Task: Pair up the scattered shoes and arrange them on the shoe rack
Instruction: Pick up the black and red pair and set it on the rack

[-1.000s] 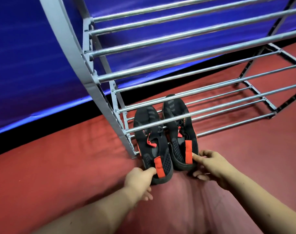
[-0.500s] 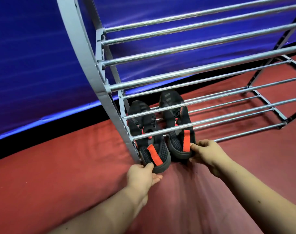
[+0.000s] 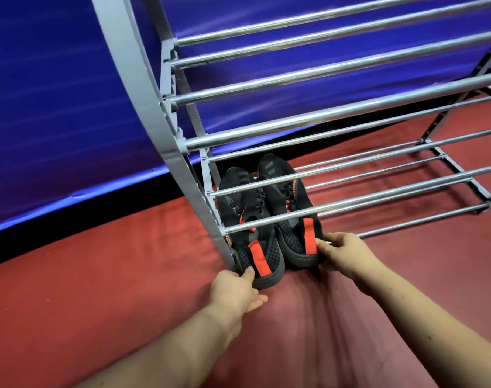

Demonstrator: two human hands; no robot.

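Rack [image 3: 143,113]: its top passes beyond the upper edge and its rails [image 3: 350,113] run out past the right edge. Nearer rails cross the left shoe [image 3: 255,256] and the right shoe [image 3: 294,242], concealing strips of both uppers. The orange lettering [image 3: 294,186] on the right shoe is too small to read. The right hand [image 3: 345,253] covers that shoe's outer heel with its lower fingers curled out of sight, so it perhaps grips rather than presses; both forearms [image 3: 182,345] are cut by the lower edge.
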